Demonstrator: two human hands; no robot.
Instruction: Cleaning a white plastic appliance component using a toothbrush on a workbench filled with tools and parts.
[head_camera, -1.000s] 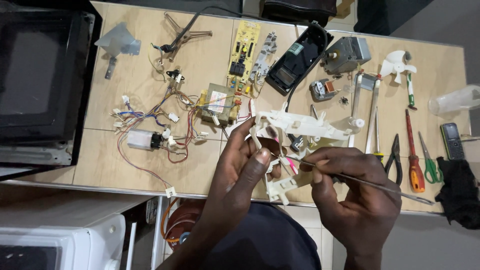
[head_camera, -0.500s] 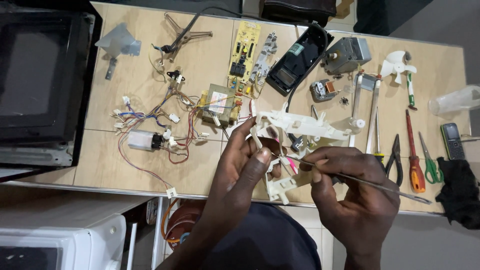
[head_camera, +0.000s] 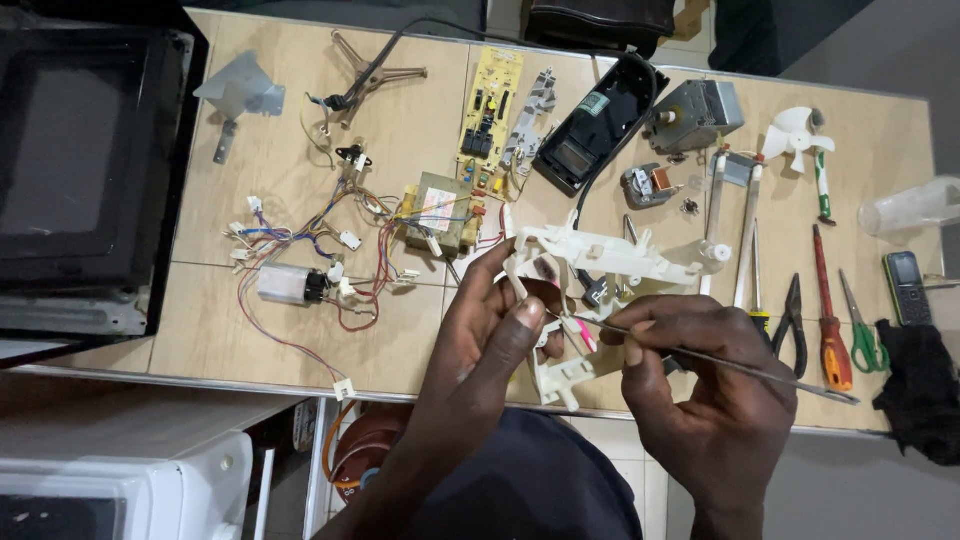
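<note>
White plastic frame (head_camera: 600, 255) pinched in left fingers (head_camera: 505, 335), right fingers (head_camera: 650, 345) gripping thin rod (head_camera: 740, 365)

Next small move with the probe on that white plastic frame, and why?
Probably ease the thin metal tool tip a little further in at the pink tab. The left hand already grips the white plastic frame above the table edge, and the right hand has the tip right at the tab, so only a fine nudge seems needed.

You are at a repair workshop: the counter (head_camera: 400, 330) carries a circuit board (head_camera: 490, 115), loose wiring (head_camera: 320, 260), a small motor (head_camera: 650, 185), pliers (head_camera: 792, 325) and screwdrivers (head_camera: 830, 320), with an opened microwave oven (head_camera: 80, 170) at the left.
</note>
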